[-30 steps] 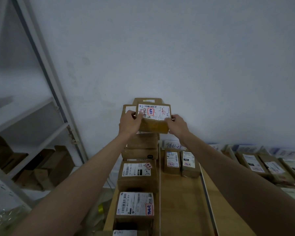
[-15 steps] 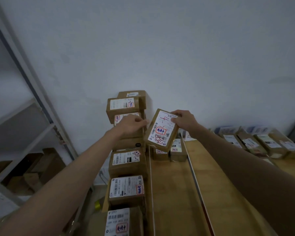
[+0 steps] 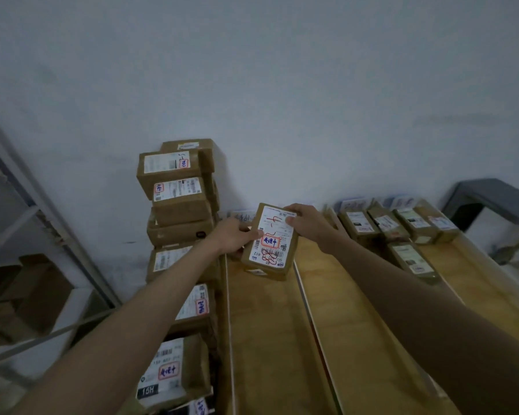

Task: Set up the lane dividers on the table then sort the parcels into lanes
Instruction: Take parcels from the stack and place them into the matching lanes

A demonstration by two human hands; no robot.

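Smooth wooden worktop (image 3: 267, 339) stretches ahead of you, split by thin pale strips (image 3: 312, 310). Your left hand (image 3: 232, 236) and right hand (image 3: 307, 224) curl their fingers round a flat cardboard parcel (image 3: 270, 242) above the second lane; labelled boxes (image 3: 177, 190) stack against the wall.

Dim, flat bluish light; no glare; soft shadows; wide-angle bending at edges; lower-left corner blurred.

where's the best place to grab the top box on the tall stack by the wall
Take the top box by its two short side faces, one hand from each side. It sits high on the stack with its labelled face toward the camera, so both sides look free, while the back is near the wall.
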